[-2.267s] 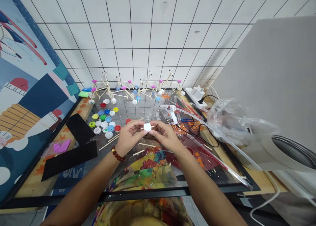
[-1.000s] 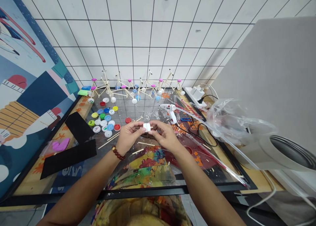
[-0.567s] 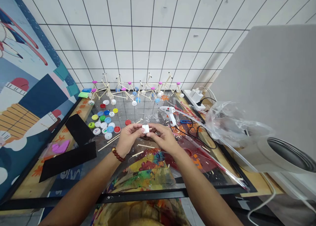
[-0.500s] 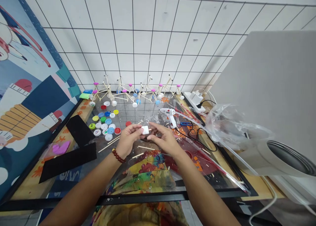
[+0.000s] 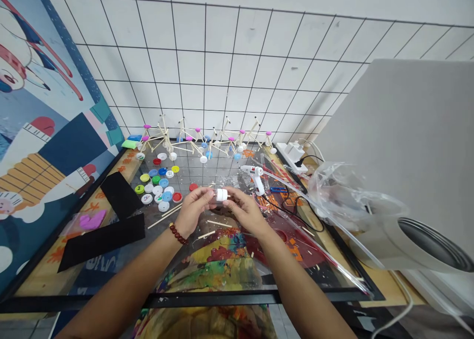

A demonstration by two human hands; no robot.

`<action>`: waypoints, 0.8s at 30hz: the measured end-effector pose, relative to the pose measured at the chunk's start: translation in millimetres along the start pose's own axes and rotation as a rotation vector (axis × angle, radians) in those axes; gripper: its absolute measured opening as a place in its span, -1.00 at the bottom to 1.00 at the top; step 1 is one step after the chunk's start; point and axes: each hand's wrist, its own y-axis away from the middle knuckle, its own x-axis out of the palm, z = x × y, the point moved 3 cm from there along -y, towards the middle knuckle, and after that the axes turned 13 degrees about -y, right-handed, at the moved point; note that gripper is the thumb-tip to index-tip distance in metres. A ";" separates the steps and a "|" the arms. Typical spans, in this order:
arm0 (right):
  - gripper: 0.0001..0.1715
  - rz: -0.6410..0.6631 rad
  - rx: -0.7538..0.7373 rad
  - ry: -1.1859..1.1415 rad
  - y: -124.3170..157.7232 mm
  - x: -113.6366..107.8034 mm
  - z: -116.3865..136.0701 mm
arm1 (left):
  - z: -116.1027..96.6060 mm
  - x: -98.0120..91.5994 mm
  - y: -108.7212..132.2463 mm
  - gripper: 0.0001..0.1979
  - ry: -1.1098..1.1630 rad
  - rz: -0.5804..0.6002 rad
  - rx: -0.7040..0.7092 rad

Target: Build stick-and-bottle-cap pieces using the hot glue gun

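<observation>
A white bottle cap piece (image 5: 221, 195), perhaps two caps set together, is held up over the middle of the table with a thin wooden stick running through it. My left hand (image 5: 196, 208) pinches the stick's end at the left side of the cap. On the other side, my right hand (image 5: 245, 209) has thumb and fingers closed about the stick's right end, close against the cap. Below my hands lie short wooden sticks (image 5: 219, 224). Just left of them is a group of loose coloured bottle caps (image 5: 166, 196), with a red cap (image 5: 193, 186) nearest my left fingers.
A white glue gun (image 5: 255, 177) rests beyond my right hand, its black cord trailing rightward. Stick frames (image 5: 188, 139) with caps and pink pieces line the back. Black strips (image 5: 103, 240) and pink clay (image 5: 92, 220) lie left; plastic wrap (image 5: 336, 186) and a power strip (image 5: 292, 156) are right.
The white cap piece has been turned level and moved slightly right, now between both hands' fingertips. My left fingers have shifted from the cap to the stick end beside it.
</observation>
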 end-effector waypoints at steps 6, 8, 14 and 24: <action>-0.65 0.019 0.047 0.036 -1.1 0.4 6.1 | -4.1 -3.6 -1.4 -0.51 -0.214 0.027 0.291; -0.64 0.047 0.055 0.041 -0.9 1.5 6.3 | -4.4 -3.4 -1.5 -0.49 -0.283 0.037 0.375; -0.51 0.023 0.074 -0.068 1.6 1.3 -5.0 | -1.3 -1.9 -3.0 -0.65 -0.298 0.051 0.376; -0.72 -0.024 0.022 -0.007 0.3 -0.9 -5.2 | 4.3 -4.4 -3.6 -0.49 -0.325 0.026 0.178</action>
